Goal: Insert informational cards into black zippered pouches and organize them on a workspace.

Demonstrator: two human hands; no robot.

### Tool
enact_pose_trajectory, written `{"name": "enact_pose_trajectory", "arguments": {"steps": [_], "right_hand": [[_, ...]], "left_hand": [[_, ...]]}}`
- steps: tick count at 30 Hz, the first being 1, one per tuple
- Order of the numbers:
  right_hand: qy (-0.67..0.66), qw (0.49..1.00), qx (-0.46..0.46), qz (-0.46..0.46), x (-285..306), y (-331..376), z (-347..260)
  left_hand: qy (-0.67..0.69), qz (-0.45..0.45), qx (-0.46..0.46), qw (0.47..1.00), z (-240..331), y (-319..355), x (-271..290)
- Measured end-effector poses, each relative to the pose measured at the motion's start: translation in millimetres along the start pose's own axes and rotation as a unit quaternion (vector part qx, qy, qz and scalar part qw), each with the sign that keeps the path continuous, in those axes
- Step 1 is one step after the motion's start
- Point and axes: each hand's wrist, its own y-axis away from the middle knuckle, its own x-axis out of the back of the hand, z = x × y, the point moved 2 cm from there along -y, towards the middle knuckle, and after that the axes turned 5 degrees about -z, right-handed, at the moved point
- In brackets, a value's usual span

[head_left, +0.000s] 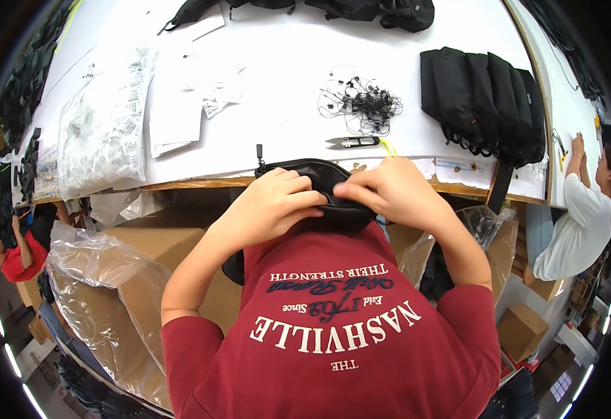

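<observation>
A small black zippered bag (319, 170) is held against the table's near edge, its mouth gaping toward me. My left hand (283, 202) grips the left side of the opening, fingers curled over the rim. The right side is pinched by my right hand (394, 193), its thumb and fingertips at the opening; whether they also hold something small inside cannot be made out. A zipper pull (259, 151) sticks up at the bag's left end. Just beyond my right hand lie black thread snips (351, 143) with a yellow cord. The bag's lower part is hidden by my hands.
A tangle of black tag strings (369, 105) lies on the white table (270, 77). Stacked black bags (480, 98) stand right; a clear plastic bag of labels (106, 126) and white cards (176, 126) lie left. Cardboard boxes (162, 244) flank me. Co-workers sit at both sides.
</observation>
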Motion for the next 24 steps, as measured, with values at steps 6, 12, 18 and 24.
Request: {"name": "enact_pose_trajectory", "arguments": {"steps": [6, 12, 18, 24], "right_hand": [[0.007, 0.996, 0.093, 0.001, -1, 9, 1], [0.037, 0.99, 0.135, 0.026, -6, 5, 7], [0.115, 0.969, 0.19, 0.11, -3, 5, 5], [0.242, 0.931, 0.211, 0.176, 12, -2, 5]], "left_hand": [[0.111, 0.276, 0.15, 0.943, -100, -12, 24], [-0.154, 0.289, 0.227, 0.917, -193, -4, 32], [-0.044, 0.328, 0.282, 0.901, -193, -12, 45], [0.25, 0.356, 0.064, 0.898, -86, -22, 58]]}}
